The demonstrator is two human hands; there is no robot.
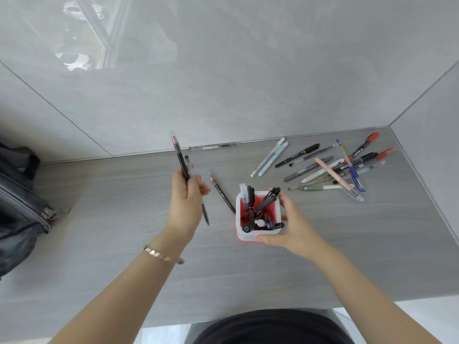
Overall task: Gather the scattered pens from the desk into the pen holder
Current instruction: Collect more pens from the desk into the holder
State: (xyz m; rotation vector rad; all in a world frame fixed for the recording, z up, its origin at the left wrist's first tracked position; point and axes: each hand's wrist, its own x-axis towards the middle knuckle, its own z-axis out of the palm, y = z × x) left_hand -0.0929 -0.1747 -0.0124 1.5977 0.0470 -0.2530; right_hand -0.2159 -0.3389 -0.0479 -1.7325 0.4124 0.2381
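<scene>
A square white pen holder [258,235] with a red inside stands mid-desk and holds several pens and markers. My right hand [291,223] grips its right side and near corner. My left hand [186,202], left of the holder, is lifted above the desk and closed on a small bunch of dark pens [180,157] that point up and away. A dark pencil [221,194] lies between my left hand and the holder. A scattered pile of pens [332,167] lies at the desk's far right. One clear pen [213,147] lies along the back wall.
A dark backpack [19,207] sits at the left edge of the grey desk [124,256]. Glossy grey wall panels close the desk at the back and on the right. The near desk edge is just in front of my body.
</scene>
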